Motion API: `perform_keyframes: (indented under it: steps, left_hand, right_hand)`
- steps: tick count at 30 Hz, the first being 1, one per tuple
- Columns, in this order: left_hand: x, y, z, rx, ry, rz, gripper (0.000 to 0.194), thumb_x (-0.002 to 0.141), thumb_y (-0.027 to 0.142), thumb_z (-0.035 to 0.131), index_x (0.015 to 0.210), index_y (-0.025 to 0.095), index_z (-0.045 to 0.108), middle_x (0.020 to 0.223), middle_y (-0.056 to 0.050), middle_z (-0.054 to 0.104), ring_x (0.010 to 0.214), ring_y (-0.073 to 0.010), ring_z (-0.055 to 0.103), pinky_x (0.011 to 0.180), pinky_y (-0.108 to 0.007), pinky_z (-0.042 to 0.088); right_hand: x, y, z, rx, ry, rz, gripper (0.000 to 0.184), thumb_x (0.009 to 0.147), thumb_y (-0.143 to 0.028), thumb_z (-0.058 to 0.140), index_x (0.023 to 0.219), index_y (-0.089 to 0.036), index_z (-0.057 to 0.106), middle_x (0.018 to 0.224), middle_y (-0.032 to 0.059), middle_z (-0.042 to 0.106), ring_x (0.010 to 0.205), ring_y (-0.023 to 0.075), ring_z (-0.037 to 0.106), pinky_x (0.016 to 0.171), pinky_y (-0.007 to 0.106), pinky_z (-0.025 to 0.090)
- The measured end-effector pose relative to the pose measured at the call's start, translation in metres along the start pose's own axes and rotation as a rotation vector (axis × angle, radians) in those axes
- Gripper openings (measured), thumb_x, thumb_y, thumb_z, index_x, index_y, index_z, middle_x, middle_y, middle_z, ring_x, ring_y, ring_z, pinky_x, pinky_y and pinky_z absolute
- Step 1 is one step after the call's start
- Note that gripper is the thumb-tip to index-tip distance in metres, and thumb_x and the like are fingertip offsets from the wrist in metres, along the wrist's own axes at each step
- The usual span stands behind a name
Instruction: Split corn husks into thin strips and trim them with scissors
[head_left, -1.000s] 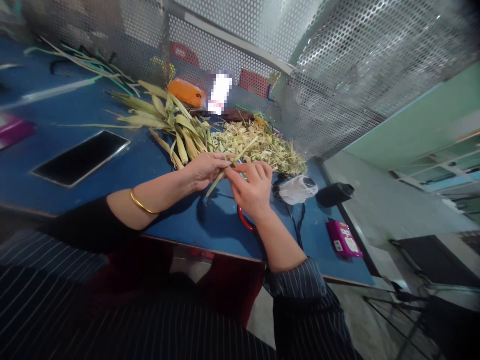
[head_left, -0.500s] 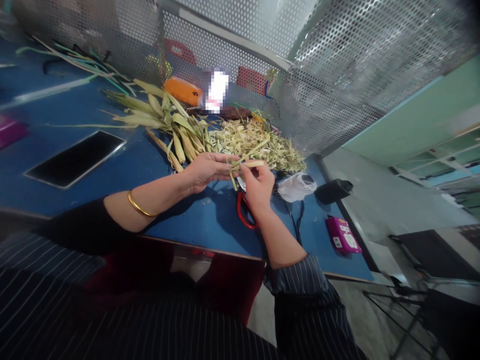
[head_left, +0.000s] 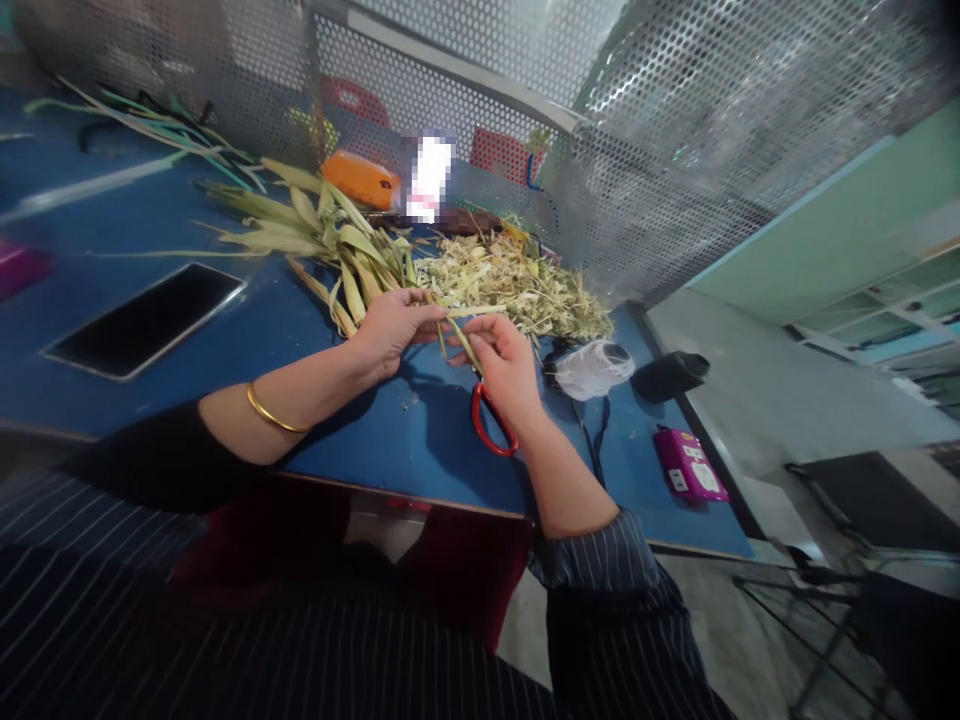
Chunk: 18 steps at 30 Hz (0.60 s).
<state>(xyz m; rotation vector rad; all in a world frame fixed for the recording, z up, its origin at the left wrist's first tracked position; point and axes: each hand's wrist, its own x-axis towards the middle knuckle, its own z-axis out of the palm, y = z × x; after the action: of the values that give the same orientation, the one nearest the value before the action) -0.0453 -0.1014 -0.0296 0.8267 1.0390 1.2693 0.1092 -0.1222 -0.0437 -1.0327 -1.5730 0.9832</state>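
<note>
Pinched between the fingertips of my left hand (head_left: 391, 332) is a narrow green corn husk strip (head_left: 463, 342), folded where the two hands meet. My right hand (head_left: 504, 368) grips the strip a little to the right, its fingers bent around it. Red-handled scissors (head_left: 475, 420) lie on the table just below my right hand, their blades mostly hidden under it. Just beyond my left hand lie loose corn husks (head_left: 352, 250). Past my right hand is a heap of small pale-green husk pieces (head_left: 517, 275); their exact shape is too fine to tell.
On the blue table (head_left: 375, 440) lie a dark-screened tablet or phone (head_left: 146, 320), a white thread spool (head_left: 596, 370), a black cylinder (head_left: 671, 376) and a purple packet (head_left: 690, 465). An orange packet (head_left: 360, 180) and a lit phone (head_left: 429, 178) stand before a perforated metal screen (head_left: 442, 75).
The strip's free ends have shifted as my fingers fold it, with one end now running down into my right hand. My left hand has moved slightly left, and more of the scissors' handle shows.
</note>
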Motion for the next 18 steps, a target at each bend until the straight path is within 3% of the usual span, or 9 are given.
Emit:
perform_keyframes:
  steps: [3, 6, 8, 10, 14, 18]
  left_hand:
    - [0.002, 0.0, -0.001, -0.005, 0.053, 0.017, 0.022, 0.068, 0.006, 0.073, 0.081, 0.015, 0.057, 0.063, 0.002, 0.063, 0.052, -0.0088, 0.062, 0.052, -0.02, 0.05]
    - [-0.001, -0.001, 0.0, 0.021, 0.011, 0.034, 0.018, 0.066, 0.008, 0.074, 0.078, 0.013, 0.063, 0.062, 0.001, 0.063, 0.052, -0.0089, 0.06, 0.054, -0.022, 0.051]
    - [-0.004, -0.002, 0.001, 0.049, -0.054, 0.058, 0.014, 0.065, 0.011, 0.075, 0.078, 0.011, 0.068, 0.065, -0.001, 0.066, 0.054, -0.0086, 0.06, 0.057, -0.022, 0.051]
    - [-0.007, -0.006, 0.001, 0.093, -0.113, 0.093, 0.016, 0.065, 0.014, 0.076, 0.08, 0.011, 0.073, 0.066, -0.001, 0.067, 0.054, -0.0077, 0.058, 0.058, -0.022, 0.05]
    - [-0.008, -0.013, 0.002, 0.174, -0.233, 0.151, 0.018, 0.065, 0.016, 0.074, 0.083, 0.013, 0.077, 0.068, -0.002, 0.07, 0.055, -0.0075, 0.057, 0.059, -0.021, 0.048]
    - [-0.011, -0.014, 0.002, 0.185, -0.333, 0.089, 0.015, 0.07, 0.019, 0.07, 0.083, 0.015, 0.077, 0.071, -0.003, 0.071, 0.062, -0.0095, 0.062, 0.064, -0.023, 0.05]
  right_hand:
    - [-0.003, -0.003, -0.005, -0.263, -0.126, -0.206, 0.023, 0.09, -0.02, 0.045, 0.105, -0.024, 0.061, 0.098, 0.0026, 0.071, 0.091, 0.0171, 0.068, 0.084, 0.035, 0.053]
    - [-0.004, -0.007, -0.008, -0.55, -0.176, -0.388, 0.027, 0.089, -0.015, 0.046, 0.107, -0.024, 0.064, 0.104, 0.0038, 0.071, 0.098, 0.0177, 0.065, 0.088, 0.034, 0.049]
    - [-0.005, -0.009, -0.009, -0.725, -0.124, -0.523, 0.022, 0.09, -0.018, 0.049, 0.101, -0.024, 0.067, 0.099, 0.0042, 0.071, 0.095, 0.0184, 0.064, 0.085, 0.034, 0.047]
    - [-0.005, -0.01, -0.01, -0.82, 0.011, -0.619, 0.017, 0.09, -0.023, 0.053, 0.095, -0.025, 0.069, 0.093, 0.0043, 0.07, 0.092, 0.0187, 0.063, 0.084, 0.035, 0.044]
    - [-0.003, -0.009, -0.011, -0.869, 0.275, -0.592, 0.014, 0.09, -0.03, 0.056, 0.083, -0.022, 0.066, 0.089, 0.0048, 0.065, 0.087, 0.019, 0.06, 0.083, 0.036, 0.041]
    - [0.002, -0.003, -0.013, -0.901, 0.322, -0.446, 0.023, 0.088, -0.033, 0.058, 0.068, -0.02, 0.055, 0.078, 0.0025, 0.061, 0.079, 0.0184, 0.056, 0.077, 0.035, 0.038]
